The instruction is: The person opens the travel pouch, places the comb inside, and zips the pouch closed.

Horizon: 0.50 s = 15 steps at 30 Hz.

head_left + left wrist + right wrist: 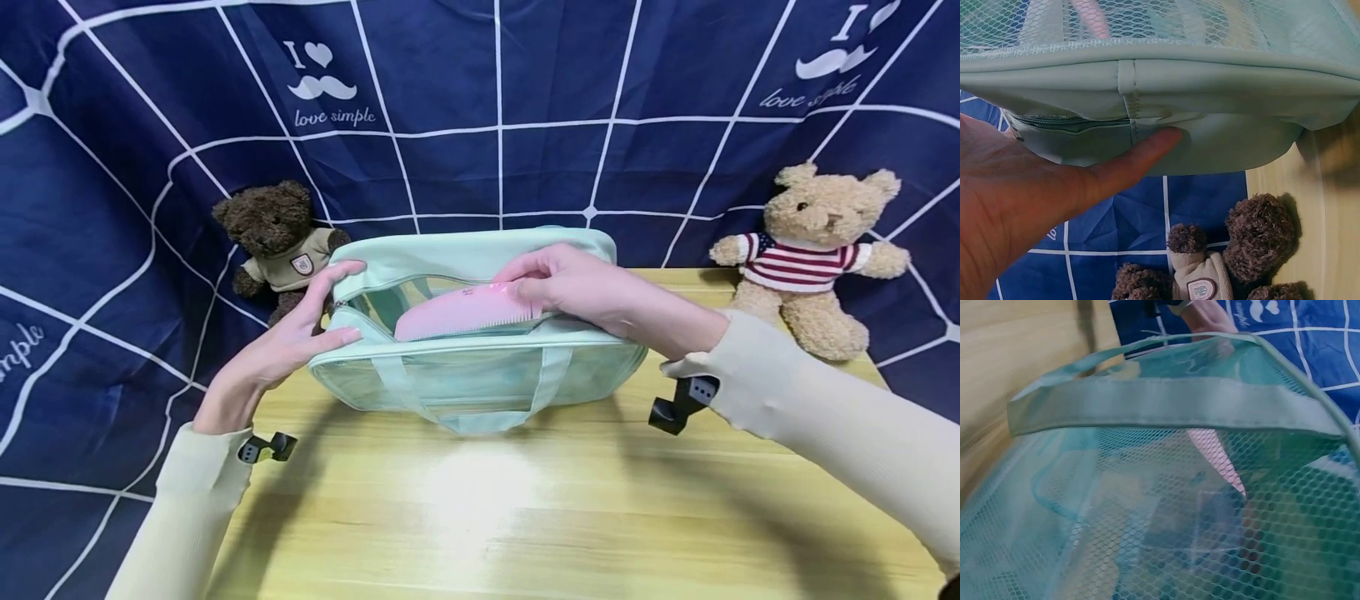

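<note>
Pink zip pouch (457, 315) sits in the open mouth of a mint mesh bag (465, 247) | right hand (577, 287), fingers pinching one end | left hand (288, 343), fingers spread on bag's edge | likely light, pliable; pinched end suits holding

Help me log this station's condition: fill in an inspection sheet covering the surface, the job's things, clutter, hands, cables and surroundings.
Surface: wood-grain table, with bright glare in front of the bag.
Job's things: mint-green bag with see-through panels, its top unzipped; pink item with a toothed edge, lying in the opening.
Clutter: dark brown teddy bear at the back left, tan teddy bear at the back right.
Hands: left hand touches the bag's left end, thumb and fingers spread; right hand pinches the pink item.
Cables: nothing seen.
Surroundings: navy cloth with white grid lines and printed lettering hangs behind.
</note>
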Available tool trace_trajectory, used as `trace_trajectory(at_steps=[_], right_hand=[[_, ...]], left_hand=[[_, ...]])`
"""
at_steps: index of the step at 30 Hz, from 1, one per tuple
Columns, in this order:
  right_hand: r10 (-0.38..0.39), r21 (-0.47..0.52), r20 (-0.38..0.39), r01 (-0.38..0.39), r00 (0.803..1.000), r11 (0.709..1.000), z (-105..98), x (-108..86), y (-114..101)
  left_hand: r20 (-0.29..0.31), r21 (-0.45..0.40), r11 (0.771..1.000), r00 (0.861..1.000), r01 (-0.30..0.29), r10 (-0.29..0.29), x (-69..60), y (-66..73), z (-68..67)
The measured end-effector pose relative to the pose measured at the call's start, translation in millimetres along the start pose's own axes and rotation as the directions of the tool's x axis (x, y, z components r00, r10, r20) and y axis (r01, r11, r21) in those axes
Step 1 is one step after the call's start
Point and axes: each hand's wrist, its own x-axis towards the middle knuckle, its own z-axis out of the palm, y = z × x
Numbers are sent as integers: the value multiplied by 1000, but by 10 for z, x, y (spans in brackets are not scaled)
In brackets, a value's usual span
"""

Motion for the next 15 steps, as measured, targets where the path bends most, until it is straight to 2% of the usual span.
trace_trajectory(at_steps=[3, 7, 15], right_hand=[[17, 20, 57, -18, 998, 1000, 30, 107, 32], [54, 118, 148, -72, 987, 990, 83, 234, 71], [128, 191, 232, -175, 964, 966, 150, 324, 122]], left_hand=[[-2, -3, 1000, 1000, 0, 0, 11, 4, 3], [-4, -10, 1000, 1000, -3, 3, 7, -5, 7], [8, 0, 1000, 1000, -12, 12, -22, -20, 14]])
